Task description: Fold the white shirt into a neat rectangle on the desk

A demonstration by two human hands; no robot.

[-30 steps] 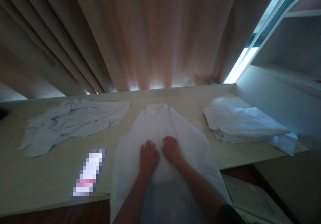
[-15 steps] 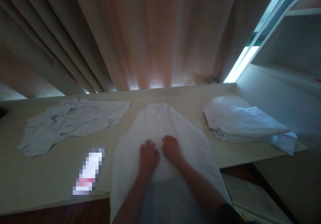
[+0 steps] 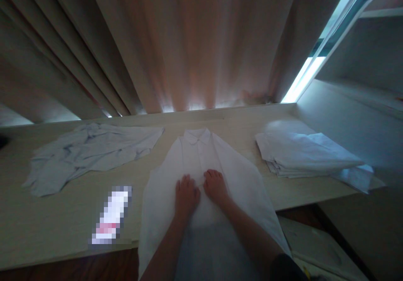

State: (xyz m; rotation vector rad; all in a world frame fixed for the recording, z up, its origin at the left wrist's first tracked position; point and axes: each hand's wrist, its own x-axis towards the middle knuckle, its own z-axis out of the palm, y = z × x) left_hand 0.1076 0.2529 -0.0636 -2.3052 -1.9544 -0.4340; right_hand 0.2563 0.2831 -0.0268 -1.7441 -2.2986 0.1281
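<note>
Both forearms were bare right down to the hands, no watch, rings or gloves that I could spot. The left hand (image 3: 186, 196) and right hand (image 3: 215, 187) looked plain. A dark sleeve (image 3: 285, 268) showed on the right arm.

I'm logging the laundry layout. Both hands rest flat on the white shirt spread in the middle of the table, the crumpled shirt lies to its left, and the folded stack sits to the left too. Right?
Not quite. The head view shows the folded stack on the right of the white shirt, not the left. The rest holds: left hand and right hand lie flat on it, and the crumpled shirt is to its left on the table.
</note>
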